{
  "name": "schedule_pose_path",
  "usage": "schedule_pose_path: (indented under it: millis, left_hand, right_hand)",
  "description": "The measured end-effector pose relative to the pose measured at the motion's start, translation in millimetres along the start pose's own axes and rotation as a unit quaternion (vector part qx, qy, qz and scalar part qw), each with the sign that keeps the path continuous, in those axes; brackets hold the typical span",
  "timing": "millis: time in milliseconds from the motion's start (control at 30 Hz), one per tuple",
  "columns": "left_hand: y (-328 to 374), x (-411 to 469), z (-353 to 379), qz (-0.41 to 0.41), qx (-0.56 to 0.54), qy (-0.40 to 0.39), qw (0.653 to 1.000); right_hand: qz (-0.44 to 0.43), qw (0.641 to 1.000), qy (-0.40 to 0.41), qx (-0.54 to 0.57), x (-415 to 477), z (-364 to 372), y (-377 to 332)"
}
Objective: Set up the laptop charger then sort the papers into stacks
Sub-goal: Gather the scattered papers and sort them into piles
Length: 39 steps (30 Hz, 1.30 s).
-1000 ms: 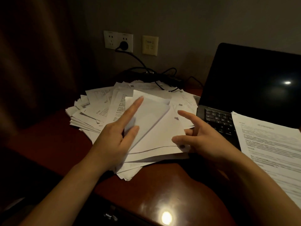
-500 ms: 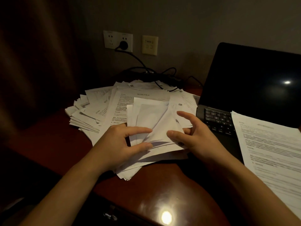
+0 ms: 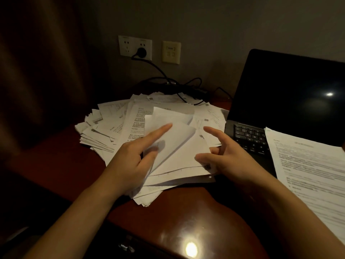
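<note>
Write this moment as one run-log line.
phase: sorting | left hand: holds curled sheet | right hand: holds pile edge | plug: in socket | laptop: open, dark

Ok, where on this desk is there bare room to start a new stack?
Bare desk left of the paper pile, and along the front edge before it. Crowded: cables behind the pile, laptop and sheets right.
</note>
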<state>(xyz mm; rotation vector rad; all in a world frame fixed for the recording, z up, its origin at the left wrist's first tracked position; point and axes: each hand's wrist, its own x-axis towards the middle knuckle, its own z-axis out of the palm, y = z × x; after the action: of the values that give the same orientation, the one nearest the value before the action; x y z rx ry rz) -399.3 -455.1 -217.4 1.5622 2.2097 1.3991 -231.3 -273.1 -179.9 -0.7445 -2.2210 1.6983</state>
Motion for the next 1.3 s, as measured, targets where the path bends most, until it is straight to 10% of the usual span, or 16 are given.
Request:
schedule_pose_path:
  millis: [1133,1300]
  left_hand:
    - [12,0,-1,0.000,-0.008,0.003,1.000]
    - [14,-3,-2,-0.003,-0.061,-0.045,0.997]
  right_hand:
    - [-0.068,0.972,0.180,-0.135,9,6,12]
    - [0.075,0.978,0.081,0.176,7,8,1]
